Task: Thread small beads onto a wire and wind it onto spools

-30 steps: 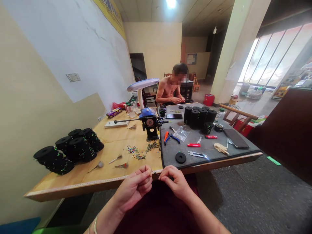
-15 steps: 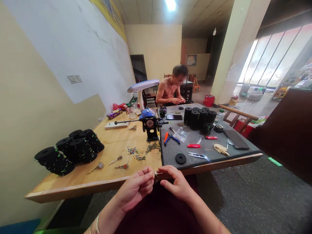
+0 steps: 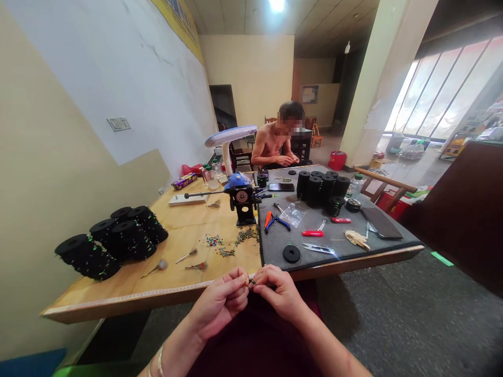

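Note:
My left hand [image 3: 222, 301] is closed in a pinch just off the table's front edge. Facing it, my right hand [image 3: 281, 293] has thumb and forefinger pressed together. Between the two sets of fingertips shows a small dark, greenish piece [image 3: 252, 281], too tiny to name. The right fingertips are on it; what lies inside the left pinch is mostly hidden. On the wood beyond my hands lie small coloured beads [image 3: 213, 240], a heap of small metal-coloured pieces [image 3: 247, 235] and bristly bundles, one with a red band [image 3: 196, 266].
Black foam spools [image 3: 126, 235] stand at left, more spools [image 3: 322, 186] on the grey mat [image 3: 275, 246]. A hand-cranked winder [image 3: 244, 201] and lamp [image 3: 231, 137] stand mid-table. Pliers [image 3: 277, 224], snips [image 3: 319, 249], a red lighter [image 3: 313, 233] and a foam disc [image 3: 291, 254] lie right. Another person [image 3: 275, 141] sits opposite.
My right hand has moved left to my left hand, and its spread fingers have closed onto the small piece. My left hand has hardly moved.

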Action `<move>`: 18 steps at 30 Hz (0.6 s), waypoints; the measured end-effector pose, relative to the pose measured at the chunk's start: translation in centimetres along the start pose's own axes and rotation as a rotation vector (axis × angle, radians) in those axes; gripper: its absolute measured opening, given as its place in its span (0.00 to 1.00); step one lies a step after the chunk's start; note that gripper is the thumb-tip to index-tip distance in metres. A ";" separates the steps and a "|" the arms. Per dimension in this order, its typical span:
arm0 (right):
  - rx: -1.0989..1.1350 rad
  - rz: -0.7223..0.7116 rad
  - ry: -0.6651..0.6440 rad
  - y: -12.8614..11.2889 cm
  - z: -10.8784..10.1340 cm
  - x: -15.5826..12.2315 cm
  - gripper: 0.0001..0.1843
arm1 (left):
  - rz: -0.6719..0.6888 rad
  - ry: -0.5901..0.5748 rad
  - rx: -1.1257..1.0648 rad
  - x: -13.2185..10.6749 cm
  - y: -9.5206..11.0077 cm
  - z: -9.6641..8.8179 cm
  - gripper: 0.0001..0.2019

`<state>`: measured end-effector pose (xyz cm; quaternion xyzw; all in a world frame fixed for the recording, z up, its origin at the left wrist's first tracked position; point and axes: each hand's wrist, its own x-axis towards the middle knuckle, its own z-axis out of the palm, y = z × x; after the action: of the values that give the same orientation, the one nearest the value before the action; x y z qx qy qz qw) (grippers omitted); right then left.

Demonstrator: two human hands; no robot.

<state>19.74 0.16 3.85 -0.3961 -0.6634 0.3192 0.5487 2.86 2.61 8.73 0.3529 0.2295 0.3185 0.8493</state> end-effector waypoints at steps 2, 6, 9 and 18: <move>-0.009 0.013 0.001 0.2 0.0 -0.1 0.08 | 0.003 -0.002 -0.013 0.0 0.0 -0.1 0.11; 0.009 0.039 -0.012 0.5 0.1 -0.5 0.08 | 0.008 0.004 -0.033 0.0 0.2 -0.2 0.10; 0.026 0.041 -0.004 1.0 0.3 -0.8 0.08 | 0.014 -0.003 -0.038 -0.1 0.4 -0.3 0.09; -0.008 0.088 0.003 2.3 0.1 -1.3 0.06 | 0.010 -0.014 -0.026 -0.3 0.7 0.3 0.08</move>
<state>20.15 0.19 1.22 -0.4273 -0.6458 0.3397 0.5338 2.60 2.66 9.45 0.3452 0.2174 0.3231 0.8539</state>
